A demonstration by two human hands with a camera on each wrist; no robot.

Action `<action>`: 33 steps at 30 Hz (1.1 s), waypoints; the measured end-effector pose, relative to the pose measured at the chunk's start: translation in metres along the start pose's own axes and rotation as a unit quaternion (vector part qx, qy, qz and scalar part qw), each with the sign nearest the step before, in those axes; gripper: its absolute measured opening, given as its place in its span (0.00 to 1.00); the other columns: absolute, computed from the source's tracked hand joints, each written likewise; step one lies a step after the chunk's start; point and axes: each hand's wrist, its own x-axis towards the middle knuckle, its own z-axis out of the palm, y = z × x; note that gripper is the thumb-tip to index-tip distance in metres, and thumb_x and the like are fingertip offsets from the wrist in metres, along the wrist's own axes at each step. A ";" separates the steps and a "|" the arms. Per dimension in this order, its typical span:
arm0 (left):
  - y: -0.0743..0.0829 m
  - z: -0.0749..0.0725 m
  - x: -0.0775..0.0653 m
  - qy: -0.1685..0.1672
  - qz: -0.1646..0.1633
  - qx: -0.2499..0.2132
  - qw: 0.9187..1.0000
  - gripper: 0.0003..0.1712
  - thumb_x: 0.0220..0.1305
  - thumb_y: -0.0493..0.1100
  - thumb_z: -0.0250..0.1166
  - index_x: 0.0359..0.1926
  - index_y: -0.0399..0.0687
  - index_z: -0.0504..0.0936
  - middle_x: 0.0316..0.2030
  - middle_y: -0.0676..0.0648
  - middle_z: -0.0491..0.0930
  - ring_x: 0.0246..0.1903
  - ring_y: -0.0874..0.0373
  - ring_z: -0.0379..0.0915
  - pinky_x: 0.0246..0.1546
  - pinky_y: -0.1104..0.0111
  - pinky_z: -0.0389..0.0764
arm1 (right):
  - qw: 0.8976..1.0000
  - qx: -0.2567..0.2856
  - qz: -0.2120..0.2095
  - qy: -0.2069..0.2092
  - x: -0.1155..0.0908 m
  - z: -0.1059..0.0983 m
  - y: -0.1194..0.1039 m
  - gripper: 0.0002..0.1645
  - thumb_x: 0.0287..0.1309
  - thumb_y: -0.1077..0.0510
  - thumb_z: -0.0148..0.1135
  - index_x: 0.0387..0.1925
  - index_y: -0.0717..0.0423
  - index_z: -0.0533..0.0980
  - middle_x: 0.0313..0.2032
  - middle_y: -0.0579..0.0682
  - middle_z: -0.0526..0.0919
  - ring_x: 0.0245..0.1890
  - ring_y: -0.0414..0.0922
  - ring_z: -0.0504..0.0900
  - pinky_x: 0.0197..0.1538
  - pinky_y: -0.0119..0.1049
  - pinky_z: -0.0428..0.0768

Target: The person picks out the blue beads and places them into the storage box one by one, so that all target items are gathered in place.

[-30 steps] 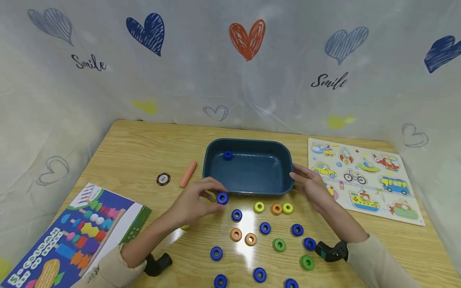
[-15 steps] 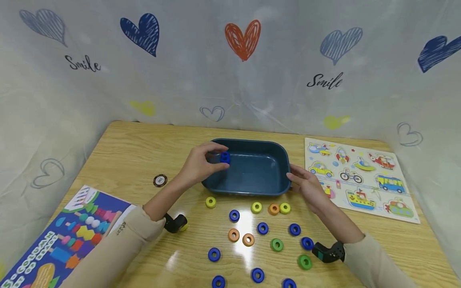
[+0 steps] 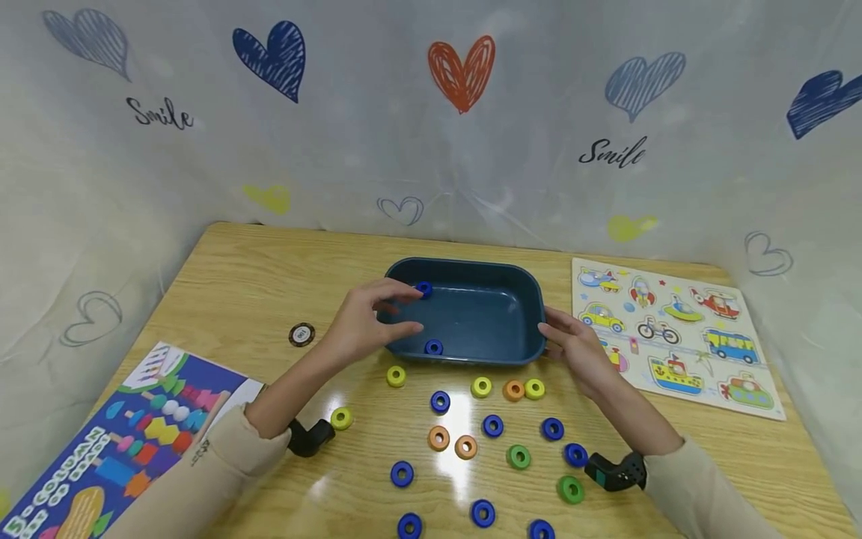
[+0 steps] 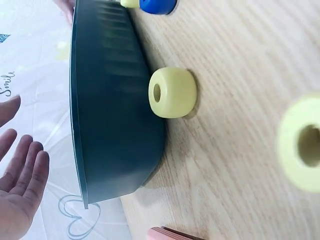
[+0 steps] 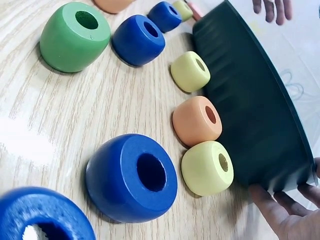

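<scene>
Your left hand [image 3: 367, 318]: thumb and fingers apart, nothing held, over the left end of the teal tub [image 3: 480, 323]. Your right hand [image 3: 578, 350] grips its right end. Inside, two blue ring beads [image 3: 429, 347]: probably light, hard, slightly slippery; pinch their outer sides.

The head view looks forward and down from above on the pale wood-grain surface [image 3: 269, 258] and a dark teal rectangular plastic tub [image 3: 471, 318] mid-frame, whose outer wall both low, near, tilted wrist views share, centre-left in the left, upper right in the right.
</scene>
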 end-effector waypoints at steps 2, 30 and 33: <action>0.008 -0.001 -0.007 -0.004 -0.003 -0.007 1.000 0.22 0.48 0.37 0.73 0.47 0.45 0.81 0.44 0.48 0.78 0.44 0.53 0.74 0.42 0.57 0.78 | 1.000 0.000 0.002 0.002 0.000 0.000 0.000 0.32 0.68 0.59 0.46 0.69 0.64 0.51 0.66 0.60 0.56 0.62 0.54 0.61 0.55 0.40 0.72; -0.019 0.061 -0.147 -0.102 0.027 -0.077 0.991 0.21 0.38 0.28 0.75 0.38 0.41 0.82 0.37 0.47 0.79 0.36 0.56 0.75 0.29 0.69 0.78 | 1.000 -0.003 -0.002 -0.005 0.000 -0.002 0.002 0.32 0.68 0.58 0.47 0.68 0.64 0.52 0.65 0.62 0.57 0.61 0.56 0.62 0.52 0.39 0.75; -0.023 0.063 -0.150 -0.104 0.011 -0.079 0.991 0.20 0.41 0.31 0.75 0.39 0.45 0.83 0.38 0.51 0.79 0.36 0.58 0.75 0.30 0.70 0.78 | 1.000 -0.006 0.000 -0.005 -0.001 -0.001 0.001 0.32 0.68 0.58 0.47 0.68 0.64 0.52 0.65 0.62 0.58 0.61 0.55 0.63 0.51 0.38 0.75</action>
